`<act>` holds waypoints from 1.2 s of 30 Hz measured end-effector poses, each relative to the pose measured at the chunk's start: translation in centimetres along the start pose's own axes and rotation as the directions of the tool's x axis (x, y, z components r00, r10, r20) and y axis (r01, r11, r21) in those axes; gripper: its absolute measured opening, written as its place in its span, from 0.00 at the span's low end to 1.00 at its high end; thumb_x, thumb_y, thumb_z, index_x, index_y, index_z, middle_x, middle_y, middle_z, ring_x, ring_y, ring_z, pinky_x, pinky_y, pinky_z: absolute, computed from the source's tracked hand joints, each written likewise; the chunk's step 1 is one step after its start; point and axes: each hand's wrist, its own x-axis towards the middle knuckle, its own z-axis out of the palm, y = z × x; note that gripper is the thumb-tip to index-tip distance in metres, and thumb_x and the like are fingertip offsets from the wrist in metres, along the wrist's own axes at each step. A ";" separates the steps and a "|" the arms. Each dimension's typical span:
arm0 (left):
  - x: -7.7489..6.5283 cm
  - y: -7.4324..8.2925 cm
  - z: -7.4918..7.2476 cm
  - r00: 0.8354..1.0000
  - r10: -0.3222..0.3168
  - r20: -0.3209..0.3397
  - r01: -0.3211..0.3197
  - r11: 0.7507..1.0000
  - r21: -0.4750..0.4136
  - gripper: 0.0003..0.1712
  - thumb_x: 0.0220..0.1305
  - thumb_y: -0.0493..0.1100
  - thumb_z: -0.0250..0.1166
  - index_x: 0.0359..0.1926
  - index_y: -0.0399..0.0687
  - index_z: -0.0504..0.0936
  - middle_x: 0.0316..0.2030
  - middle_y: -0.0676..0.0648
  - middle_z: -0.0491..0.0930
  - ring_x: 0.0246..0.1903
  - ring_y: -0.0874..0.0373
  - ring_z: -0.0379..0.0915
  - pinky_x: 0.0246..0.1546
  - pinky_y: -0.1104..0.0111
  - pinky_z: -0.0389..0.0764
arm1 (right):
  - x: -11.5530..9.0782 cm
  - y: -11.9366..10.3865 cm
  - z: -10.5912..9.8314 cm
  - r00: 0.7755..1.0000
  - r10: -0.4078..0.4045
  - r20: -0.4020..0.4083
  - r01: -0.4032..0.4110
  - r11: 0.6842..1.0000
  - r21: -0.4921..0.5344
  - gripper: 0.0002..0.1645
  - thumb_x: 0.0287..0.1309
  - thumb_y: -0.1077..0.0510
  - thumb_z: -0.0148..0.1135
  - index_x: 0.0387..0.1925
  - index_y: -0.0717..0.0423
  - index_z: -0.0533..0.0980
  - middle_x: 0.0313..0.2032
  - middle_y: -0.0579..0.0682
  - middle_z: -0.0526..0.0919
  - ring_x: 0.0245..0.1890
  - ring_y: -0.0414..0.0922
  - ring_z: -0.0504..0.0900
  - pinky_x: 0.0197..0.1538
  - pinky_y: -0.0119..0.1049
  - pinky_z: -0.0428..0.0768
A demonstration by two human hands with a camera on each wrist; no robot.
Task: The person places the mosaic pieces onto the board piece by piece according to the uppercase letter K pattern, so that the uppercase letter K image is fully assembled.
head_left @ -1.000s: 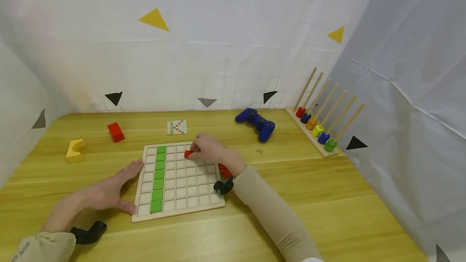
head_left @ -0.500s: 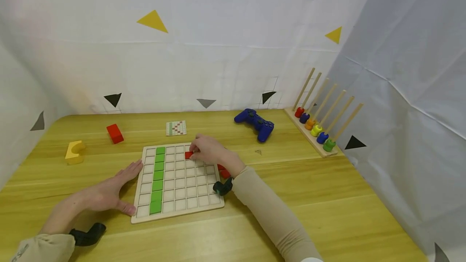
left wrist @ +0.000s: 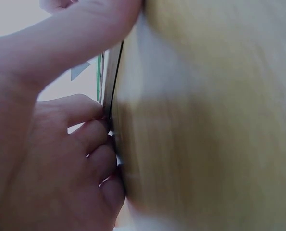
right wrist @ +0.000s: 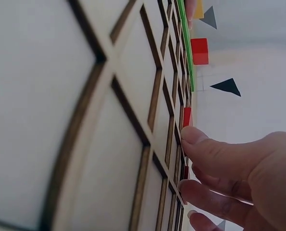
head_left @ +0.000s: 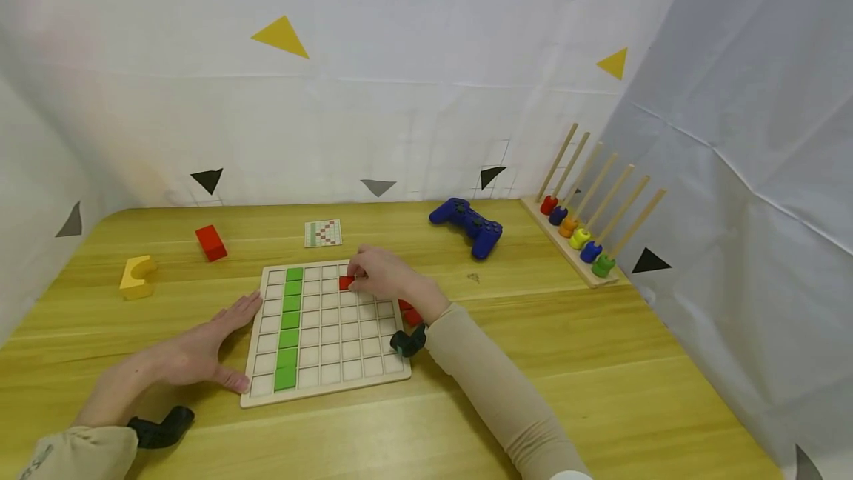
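Observation:
A wooden grid board [head_left: 326,391] lies on the table, with a column of green tiles [head_left: 288,338] near its left side. My left hand [head_left: 193,350] is spread flat, its fingertips and thumb touching the board's left edge. Over the far part of the grid, my right hand [head_left: 381,274] has thumb and fingers curled at a red tile [head_left: 346,283], which sits in a cell of the second row. In the right wrist view the thumb tip meets that red tile [right wrist: 187,116], and a second red sliver [right wrist: 186,172] shows between thumb and finger.
More red tiles [head_left: 413,315] lie beside the board's right edge, partly behind the right wrist. Behind the board are a pattern card [head_left: 323,233] and a blue game controller [head_left: 468,225]. A red block [head_left: 211,243], a yellow arch block [head_left: 137,277] and a peg rack [head_left: 578,245] stand farther out.
The red tile, tilted a second ago, now lies flatter in its cell, with the right fingers shifted slightly. The left hand stays in place.

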 end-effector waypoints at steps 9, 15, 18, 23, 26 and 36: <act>0.0 0.0 0.0 1.000 0.003 0.001 -0.003 1.000 0.014 0.76 0.40 0.60 0.80 0.80 0.43 0.40 0.78 0.31 0.32 0.73 0.22 0.29 0.67 0.29 0.39 | -0.1 0.2 -0.4 1.000 -0.006 -0.008 0.006 0.999 0.032 0.14 0.65 0.53 0.66 0.50 0.54 0.82 0.43 0.48 0.78 0.44 0.42 0.79 0.49 0.32 0.78; 0.0 0.2 0.1 1.000 0.011 0.003 -0.011 1.000 0.016 0.76 0.41 0.60 0.80 0.80 0.42 0.41 0.78 0.31 0.33 0.72 0.22 0.30 0.67 0.29 0.40 | -1.2 1.1 -2.4 0.999 -0.019 -0.033 0.024 0.990 0.140 0.17 0.65 0.55 0.66 0.52 0.58 0.81 0.42 0.51 0.78 0.40 0.44 0.78 0.46 0.33 0.78; 0.0 0.2 0.0 1.000 0.008 0.000 -0.008 1.000 0.013 0.76 0.40 0.60 0.80 0.80 0.42 0.41 0.78 0.30 0.33 0.72 0.21 0.30 0.67 0.29 0.40 | -1.8 1.9 -3.4 0.999 -0.028 -0.029 0.032 0.989 0.144 0.18 0.65 0.54 0.66 0.53 0.59 0.80 0.43 0.52 0.78 0.39 0.44 0.78 0.45 0.34 0.78; 0.0 0.0 0.0 1.000 0.006 -0.001 -0.006 1.000 0.008 0.76 0.40 0.59 0.80 0.80 0.41 0.41 0.78 0.30 0.33 0.72 0.22 0.30 0.67 0.29 0.39 | -3.1 3.7 -4.5 1.000 0.005 -0.025 -0.001 0.988 0.156 0.19 0.64 0.57 0.67 0.53 0.62 0.80 0.45 0.56 0.79 0.40 0.47 0.79 0.47 0.37 0.79; 0.0 0.1 -0.1 1.000 0.005 0.002 -0.005 1.000 0.005 0.76 0.40 0.59 0.80 0.80 0.41 0.41 0.78 0.30 0.33 0.73 0.22 0.30 0.67 0.29 0.39 | -4.0 5.1 -4.5 0.999 0.034 -0.016 -0.031 0.987 0.156 0.18 0.65 0.57 0.66 0.54 0.61 0.80 0.45 0.55 0.78 0.41 0.47 0.79 0.48 0.38 0.79; 0.0 0.1 0.0 1.000 -0.010 0.007 0.010 1.000 0.017 0.77 0.40 0.60 0.80 0.80 0.43 0.40 0.78 0.30 0.33 0.72 0.22 0.30 0.67 0.29 0.40 | -4.8 9.1 -3.2 1.000 0.021 -0.009 -0.018 0.979 0.202 0.15 0.65 0.59 0.66 0.52 0.58 0.81 0.43 0.52 0.79 0.43 0.46 0.80 0.49 0.37 0.80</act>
